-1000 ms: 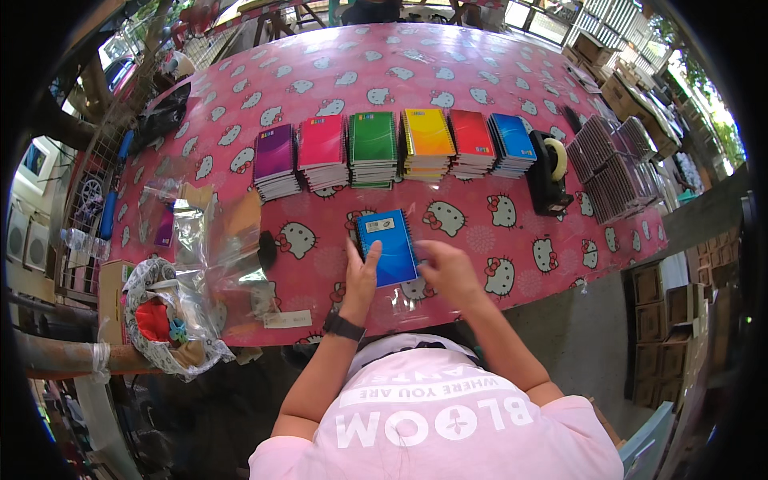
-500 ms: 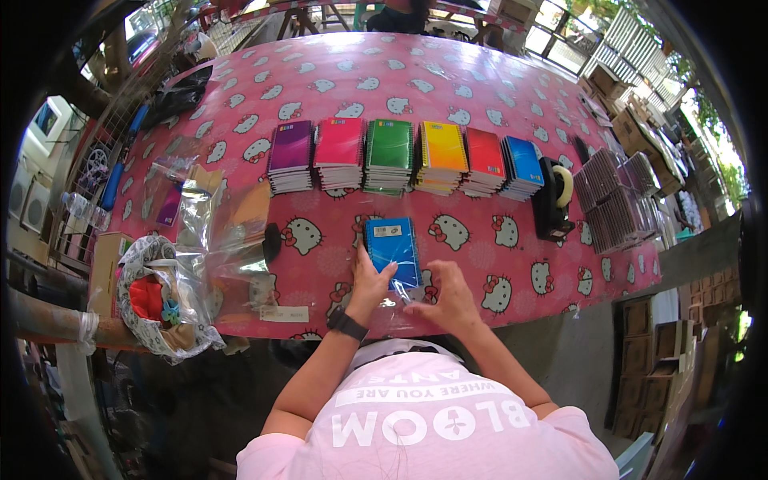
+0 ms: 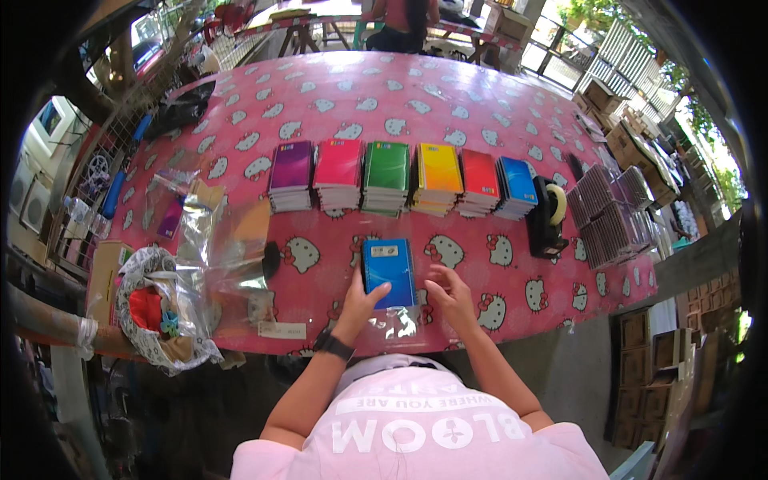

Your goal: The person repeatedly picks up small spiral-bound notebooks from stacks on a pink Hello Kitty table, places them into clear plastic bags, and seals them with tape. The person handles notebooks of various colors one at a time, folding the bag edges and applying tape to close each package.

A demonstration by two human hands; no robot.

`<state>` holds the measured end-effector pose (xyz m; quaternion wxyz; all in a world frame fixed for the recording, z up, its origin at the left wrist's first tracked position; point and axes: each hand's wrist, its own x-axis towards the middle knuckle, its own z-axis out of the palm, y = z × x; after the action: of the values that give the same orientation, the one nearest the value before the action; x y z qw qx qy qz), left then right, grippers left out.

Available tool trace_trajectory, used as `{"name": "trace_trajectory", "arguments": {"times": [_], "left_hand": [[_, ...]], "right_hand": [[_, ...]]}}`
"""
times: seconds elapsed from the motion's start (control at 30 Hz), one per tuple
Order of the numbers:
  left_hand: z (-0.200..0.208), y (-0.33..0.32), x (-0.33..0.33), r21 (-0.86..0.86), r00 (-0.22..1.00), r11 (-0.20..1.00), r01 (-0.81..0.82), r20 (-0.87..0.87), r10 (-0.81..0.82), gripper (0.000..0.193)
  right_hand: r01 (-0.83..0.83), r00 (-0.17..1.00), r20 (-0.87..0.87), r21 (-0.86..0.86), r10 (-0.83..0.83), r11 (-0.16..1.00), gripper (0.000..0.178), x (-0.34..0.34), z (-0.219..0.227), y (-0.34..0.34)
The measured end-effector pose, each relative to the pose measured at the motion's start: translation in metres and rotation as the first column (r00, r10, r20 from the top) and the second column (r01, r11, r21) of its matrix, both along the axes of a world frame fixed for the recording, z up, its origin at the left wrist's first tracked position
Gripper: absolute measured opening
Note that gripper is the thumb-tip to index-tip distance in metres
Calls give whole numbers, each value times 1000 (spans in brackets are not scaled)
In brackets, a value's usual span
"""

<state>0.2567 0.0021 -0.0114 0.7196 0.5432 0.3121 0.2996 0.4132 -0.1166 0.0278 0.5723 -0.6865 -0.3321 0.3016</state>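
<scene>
At the near edge of the desk (image 3: 496,104), which wears a pink cloth with white cat faces, the left hand (image 3: 362,300) lies with its fingers (image 3: 376,291) curled over the lower left corner of a blue notebook (image 3: 389,272), gripping it. The right hand (image 3: 450,293) rests just beside the notebook's right edge, fingers loosely open, holding nothing. Clear wrapping (image 3: 400,322) shines under the notebook's near end. To the left lie crumpled clear plastic bags (image 3: 220,248) and a patterned bag (image 3: 164,308) hangs off the edge. Farther back runs a row of notebook stacks (image 3: 400,176), purple, pink, green, yellow, red and blue. A black tape dispenser (image 3: 548,216) stands at its right end, with dark bundles (image 3: 608,212) beyond.
</scene>
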Motion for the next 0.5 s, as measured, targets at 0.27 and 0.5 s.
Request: {"name": "trace_trajectory", "arguments": {"times": [0.27, 0.5], "left_hand": [[-17, -10, -22, 714, 922, 692, 104, -330, 201, 96], [-19, -17, -20, 703, 889, 700, 128, -393, 232, 91]], "right_hand": [[-166, 978, 75, -299, 197, 940, 68, -5, -15, 36], [-139, 972, 137, -316, 190, 939, 78, -7, -19, 40]]}}
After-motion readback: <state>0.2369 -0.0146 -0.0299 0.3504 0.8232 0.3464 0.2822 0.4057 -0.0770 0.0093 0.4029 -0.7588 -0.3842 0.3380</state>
